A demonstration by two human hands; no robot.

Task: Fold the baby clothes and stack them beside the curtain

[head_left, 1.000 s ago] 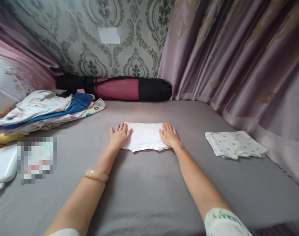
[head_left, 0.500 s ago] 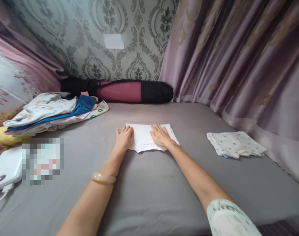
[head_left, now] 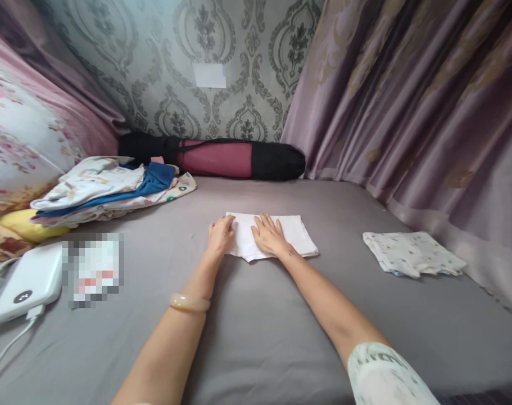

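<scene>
A folded white garment [head_left: 295,233] lies flat on the grey bed sheet in front of me. My left hand [head_left: 222,233] rests at its left edge, fingers slightly bent and touching the cloth; the thumb side faces away from the right hand's side only partly visible. Across the middle of the garment my right hand [head_left: 269,235] is pressed flat, palm down with its fingers spread. Neither hand lifts the fabric. A pale bangle [head_left: 190,302] circles my left forearm.
Stacked clothes [head_left: 108,188] sit at the left, near a white power bank [head_left: 32,281] with a cable and a blurred-out item [head_left: 96,270]. A folded patterned garment [head_left: 413,253] lies at the right. Against the wall rests a black and maroon long bag [head_left: 216,157].
My right hand has slid left over the white garment, nearer my left hand, baring more of its right side. The left hand stays at the left edge. The whole view has shifted slightly.
</scene>
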